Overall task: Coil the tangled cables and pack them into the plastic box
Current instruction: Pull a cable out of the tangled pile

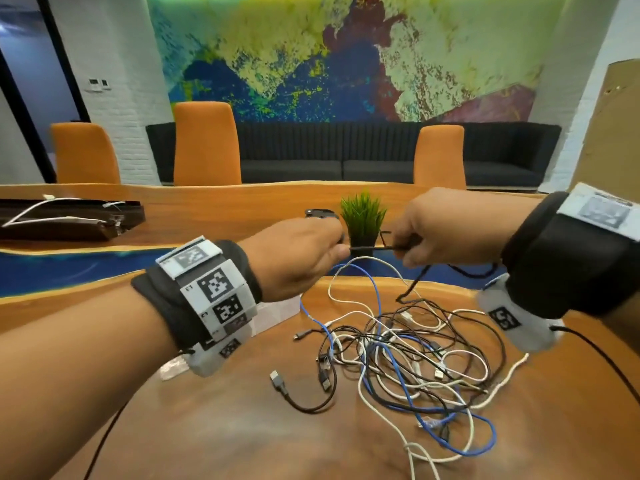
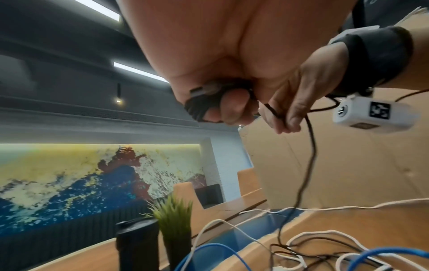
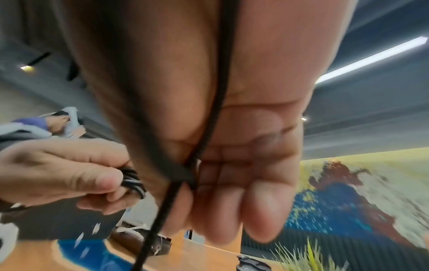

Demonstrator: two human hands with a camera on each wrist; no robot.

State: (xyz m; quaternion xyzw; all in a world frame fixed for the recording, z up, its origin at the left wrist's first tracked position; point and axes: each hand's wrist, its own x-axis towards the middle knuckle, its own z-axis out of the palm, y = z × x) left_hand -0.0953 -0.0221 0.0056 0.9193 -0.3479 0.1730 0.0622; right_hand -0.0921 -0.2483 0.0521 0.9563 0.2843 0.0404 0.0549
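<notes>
The left hand (image 1: 294, 258) covers most of the coiled black cable (image 3: 133, 181) it pinches; only a few dark loops peek out between thumb and fingers. Beside that grip, the right hand's (image 1: 446, 230) fingertips (image 3: 262, 210) are smeared by blur in the wrist view. Under the left wrist, the clear plastic box (image 1: 277, 311) shows just a corner. Below both grips, the tangled cables (image 1: 408, 362) cross too thickly to trace any single one.

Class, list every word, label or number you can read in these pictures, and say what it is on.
No text can be read for certain.
Left wristband: tiny labels beside its square code patterns, too small to read.
Right wrist camera housing: code pattern only, no words.
</notes>
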